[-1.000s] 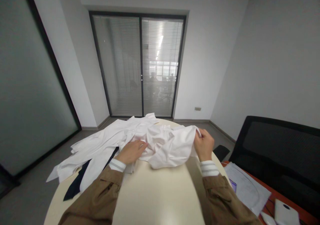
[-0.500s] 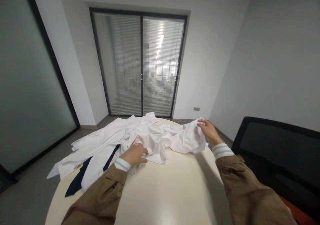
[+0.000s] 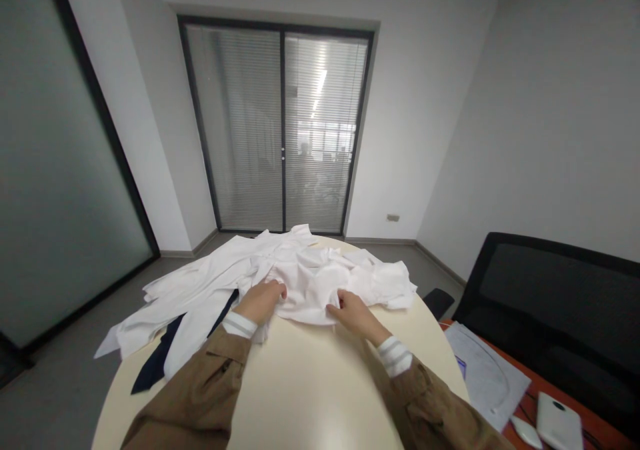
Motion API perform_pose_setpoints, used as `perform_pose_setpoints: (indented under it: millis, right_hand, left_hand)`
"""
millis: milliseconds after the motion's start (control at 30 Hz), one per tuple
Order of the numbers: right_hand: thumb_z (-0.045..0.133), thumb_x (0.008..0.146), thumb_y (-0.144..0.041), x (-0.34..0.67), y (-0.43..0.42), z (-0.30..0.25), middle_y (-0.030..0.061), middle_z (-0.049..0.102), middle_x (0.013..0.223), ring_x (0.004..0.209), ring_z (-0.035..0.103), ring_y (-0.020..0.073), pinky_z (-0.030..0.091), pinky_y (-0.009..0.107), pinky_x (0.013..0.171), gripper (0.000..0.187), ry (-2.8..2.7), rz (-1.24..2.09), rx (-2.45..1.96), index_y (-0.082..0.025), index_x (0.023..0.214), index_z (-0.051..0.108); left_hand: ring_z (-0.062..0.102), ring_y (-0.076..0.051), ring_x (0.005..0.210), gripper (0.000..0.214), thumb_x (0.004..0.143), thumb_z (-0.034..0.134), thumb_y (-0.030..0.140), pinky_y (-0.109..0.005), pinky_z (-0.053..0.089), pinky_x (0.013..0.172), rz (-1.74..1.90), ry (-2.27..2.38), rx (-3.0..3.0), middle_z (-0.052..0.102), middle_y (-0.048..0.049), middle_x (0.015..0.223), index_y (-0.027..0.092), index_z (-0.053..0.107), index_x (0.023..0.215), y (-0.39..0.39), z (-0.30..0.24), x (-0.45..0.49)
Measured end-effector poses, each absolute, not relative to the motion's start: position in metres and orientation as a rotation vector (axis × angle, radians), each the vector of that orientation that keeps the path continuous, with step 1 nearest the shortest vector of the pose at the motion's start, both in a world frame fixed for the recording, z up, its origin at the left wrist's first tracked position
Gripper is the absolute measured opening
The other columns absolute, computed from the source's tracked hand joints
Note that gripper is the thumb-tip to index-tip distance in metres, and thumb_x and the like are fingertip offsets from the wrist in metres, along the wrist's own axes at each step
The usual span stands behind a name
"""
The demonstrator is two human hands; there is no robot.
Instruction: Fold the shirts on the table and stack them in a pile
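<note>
A crumpled white shirt lies across the far part of the round table. My left hand is on the shirt's near left part, fingers curled closed on the cloth, with the fingertips partly hidden. My right hand pinches the shirt's near edge between thumb and fingers, right of the left hand. Beyond the right hand, the shirt's right part spreads loosely toward the table's rim. More white clothing is piled at the left, and dark navy cloth shows beneath it.
A black mesh-backed chair stands at the right. On an orange-red surface there lie a grey-white pouch, a white mouse and a white rectangular device. A glazed partition with blinds is ahead.
My right hand has moved left and nearer, from the shirt's far right end to its near edge. The shirt's right end now lies lower. My left hand has closed on the cloth.
</note>
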State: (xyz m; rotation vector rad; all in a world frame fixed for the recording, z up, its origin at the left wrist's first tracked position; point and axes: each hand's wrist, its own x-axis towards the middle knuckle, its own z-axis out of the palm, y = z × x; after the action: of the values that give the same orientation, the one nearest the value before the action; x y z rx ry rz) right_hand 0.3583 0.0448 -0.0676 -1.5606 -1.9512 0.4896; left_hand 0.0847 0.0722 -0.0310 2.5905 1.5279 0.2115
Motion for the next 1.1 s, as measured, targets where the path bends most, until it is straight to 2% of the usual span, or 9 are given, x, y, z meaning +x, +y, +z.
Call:
perform_pose_setpoints:
  millis: [133,267,433,600,733,800,900,967,1100]
  right_hand:
    - [0.058,0.074,-0.03,0.397,0.047,-0.039,-0.0043,0.049,0.062,0.06,0.048,0.012,0.041,0.022,0.055,0.017,-1.642,0.725,-1.36,-0.02,0.068,0.045]
    - [0.061,0.072,-0.038,0.434,0.048,-0.021,-0.0035,0.054,0.072,0.065,0.056,0.0141,0.051,0.025,0.055,0.024,-1.196,0.823,-1.265,-0.022,0.083,0.046]
    - [0.058,0.073,-0.04,0.462,0.061,-0.034,-0.0011,0.058,0.074,0.06,0.056,0.0142,0.052,0.026,0.051,0.034,-1.078,0.66,-1.366,-0.021,0.101,0.056]
    - [0.05,0.074,-0.034,0.473,0.08,-0.063,0.0038,0.062,0.073,0.054,0.055,0.0151,0.053,0.029,0.047,0.036,-1.209,0.473,-1.46,-0.015,0.1,0.067]
    - [0.052,0.068,-0.023,0.466,0.087,-0.079,0.0161,0.061,0.123,0.096,0.066,0.0269,0.06,0.042,0.073,0.06,-1.371,0.344,-1.443,-0.016,0.127,0.059]
    - [0.056,0.067,-0.02,0.457,0.083,-0.082,0.0194,0.031,0.154,0.134,0.044,0.034,0.053,0.046,0.094,0.074,-1.522,0.217,-1.482,-0.014,0.14,0.049]
    - [0.06,0.07,-0.016,0.437,0.072,-0.08,0.0147,-0.012,0.164,0.151,0.005,0.0355,0.036,0.049,0.113,0.083,-1.735,0.029,-1.535,-0.015,0.15,0.036]
    - [0.066,0.071,-0.017,0.42,0.062,-0.077,0.0114,-0.017,0.164,0.15,-0.007,0.0394,0.022,0.058,0.117,0.082,-1.84,-0.164,-1.568,-0.019,0.149,0.039]
    - [0.08,0.068,-0.027,0.385,0.046,-0.072,0.0097,0.001,0.166,0.148,-0.013,0.0448,0.002,0.071,0.112,0.079,-1.977,-0.465,-1.603,-0.027,0.141,0.049]
  left_hand:
    - [0.062,-0.027,0.097,0.029,0.082,0.044,0.008,-0.037,0.046,0.081,0.278,1.693,2.548,0.063,-0.0104,0.104,0.02,0.062,0.101,0.071,-0.02,0.079]
    - [0.062,-0.027,0.098,0.027,0.076,0.054,0.011,-0.038,0.046,0.086,0.328,1.763,2.553,0.061,-0.0095,0.103,0.02,0.06,0.101,0.072,-0.016,0.081]
    - [0.056,-0.031,0.116,0.052,0.068,0.072,0.02,-0.041,0.042,0.1,0.353,1.524,2.609,0.055,-0.0135,0.126,0.019,0.057,0.118,0.07,-0.018,0.09]
    - [0.025,-0.04,0.145,0.098,0.05,0.09,0.033,-0.058,0.019,0.116,0.186,1.534,2.662,0.029,-0.0203,0.157,0.023,0.045,0.136,0.062,-0.036,0.106]
    - [0.021,-0.035,0.148,0.075,0.067,0.073,0.014,-0.053,0.016,0.118,0.293,1.694,2.726,0.025,-0.0197,0.16,0.019,0.044,0.136,0.062,-0.055,0.119]
    - [0.025,-0.032,0.147,0.058,0.078,0.057,0.007,-0.05,0.021,0.117,0.37,1.723,2.734,0.031,-0.0186,0.158,0.017,0.047,0.133,0.065,-0.06,0.122]
    - [0.036,-0.03,0.14,0.046,0.083,0.045,0.003,-0.045,0.031,0.112,0.467,1.734,2.725,0.045,-0.0187,0.147,0.013,0.054,0.126,0.068,-0.056,0.122]
    - [0.046,-0.029,0.129,0.037,0.085,0.044,0.005,-0.042,0.037,0.105,0.474,1.722,2.698,0.057,-0.0165,0.133,0.015,0.059,0.117,0.067,-0.047,0.123]
    - [0.057,-0.027,0.112,0.026,0.093,0.044,0.014,-0.039,0.041,0.097,0.425,1.631,2.693,0.069,-0.0113,0.106,0.02,0.066,0.104,0.06,-0.027,0.127]
